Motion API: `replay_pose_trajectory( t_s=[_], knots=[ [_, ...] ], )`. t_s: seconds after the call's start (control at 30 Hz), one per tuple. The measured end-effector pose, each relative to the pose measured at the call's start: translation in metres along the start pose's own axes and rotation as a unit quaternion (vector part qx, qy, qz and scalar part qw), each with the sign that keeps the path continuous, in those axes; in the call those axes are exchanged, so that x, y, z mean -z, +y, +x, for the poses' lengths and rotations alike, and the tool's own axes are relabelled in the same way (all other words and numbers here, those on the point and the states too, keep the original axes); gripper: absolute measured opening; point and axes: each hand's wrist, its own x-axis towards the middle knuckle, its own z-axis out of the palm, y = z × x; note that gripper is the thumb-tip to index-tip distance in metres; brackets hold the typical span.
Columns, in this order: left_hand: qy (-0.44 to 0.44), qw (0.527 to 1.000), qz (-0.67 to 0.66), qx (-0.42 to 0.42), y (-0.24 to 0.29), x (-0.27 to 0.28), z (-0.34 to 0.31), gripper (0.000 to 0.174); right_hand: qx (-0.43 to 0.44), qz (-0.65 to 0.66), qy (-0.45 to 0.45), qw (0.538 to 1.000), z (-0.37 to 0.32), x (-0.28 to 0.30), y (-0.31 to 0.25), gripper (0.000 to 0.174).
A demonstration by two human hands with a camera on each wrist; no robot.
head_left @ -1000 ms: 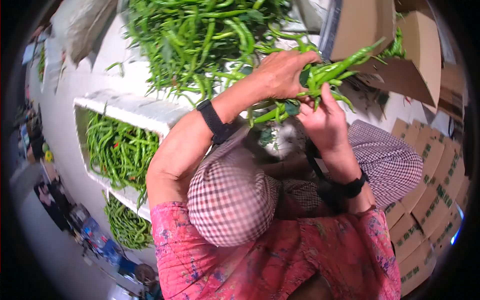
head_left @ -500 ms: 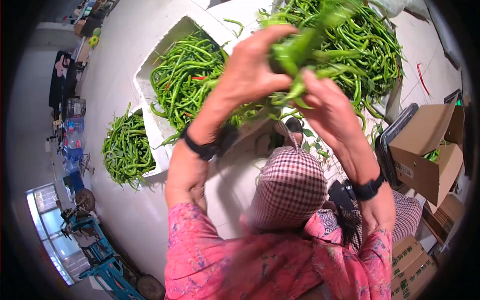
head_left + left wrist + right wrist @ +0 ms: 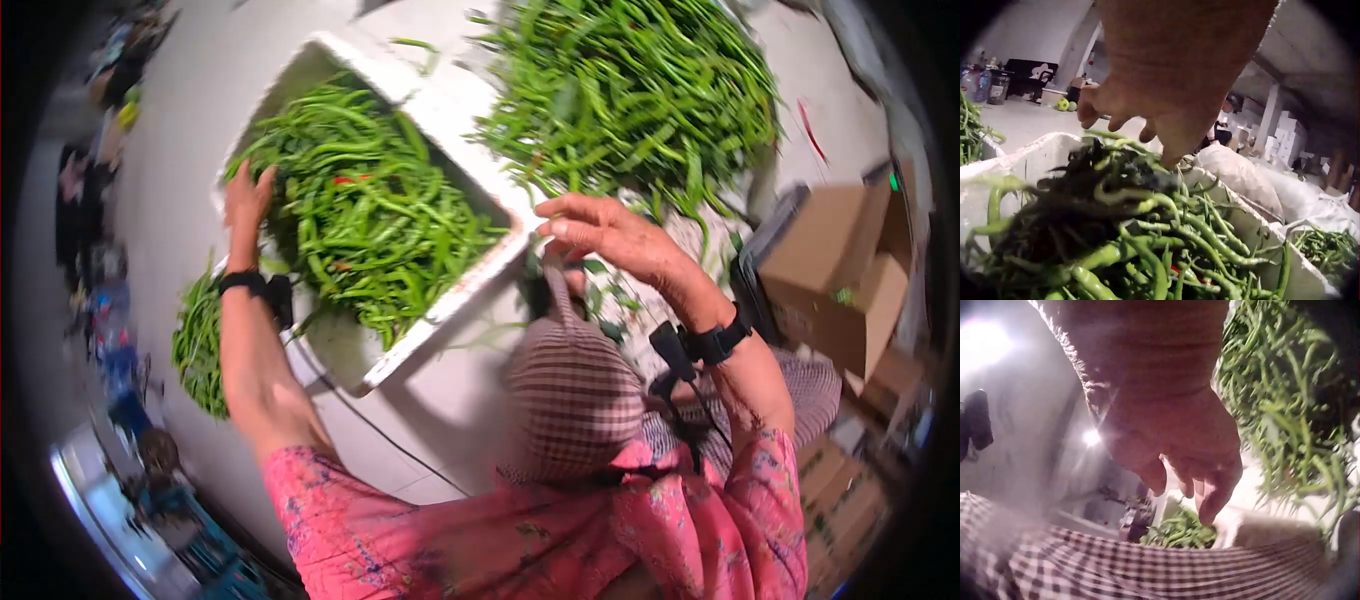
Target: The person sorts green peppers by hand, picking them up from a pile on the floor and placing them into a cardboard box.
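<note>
Long green chili peppers [image 3: 400, 215], with a few red ones among them, fill much of a white foam box [image 3: 470, 285] in the head view. At the box's far left side, my left hand [image 3: 247, 205] has its fingers spread beside the peppers. From the left wrist, the same hand [image 3: 1160, 119] shows above the heap, fingers pointing down and holding nothing visible. My right hand [image 3: 615, 238] hovers by the box's right corner, fingers loosely extended and without a pepper. In the right wrist view this hand [image 3: 1179, 450] hangs with its fingers slightly bent.
A big heap of green peppers [image 3: 630, 100] lies beyond the right hand. Another pile [image 3: 200, 345] sits left of the box. An opened cardboard box [image 3: 820, 270] stands at the right, near a red pepper [image 3: 812, 132] on the floor. A checkered knee [image 3: 575, 400] is close below.
Both hands held a bunch of green peppers; now neither does. My left hand has moved left to the foam box, while the right has lowered slightly. The head view has turned left.
</note>
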Motion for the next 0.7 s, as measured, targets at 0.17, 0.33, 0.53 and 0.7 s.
replay_pose_trajectory(
  t_s=[0.17,0.33,0.53,0.7],
  knots=[
    [0.113,0.991,0.055,-0.048,0.032,-0.03,-0.04,0.061,-0.097,0.028,0.329,0.939,-0.087,0.072,0.116,0.034],
    [-0.007,0.881,-0.462,-0.098,0.169,0.009,-0.102,0.042,-0.193,0.158,0.409,0.878,-0.142,0.095,0.236,0.018],
    [-0.268,0.77,-0.571,-0.1,0.348,-0.003,-0.177,0.046,-0.144,0.239,0.392,0.877,-0.124,0.106,0.221,0.024],
    [-0.235,0.899,-0.364,-0.058,0.413,-0.126,-0.168,0.054,-0.098,0.254,0.382,0.883,-0.1,0.129,0.192,0.028]
  ],
)
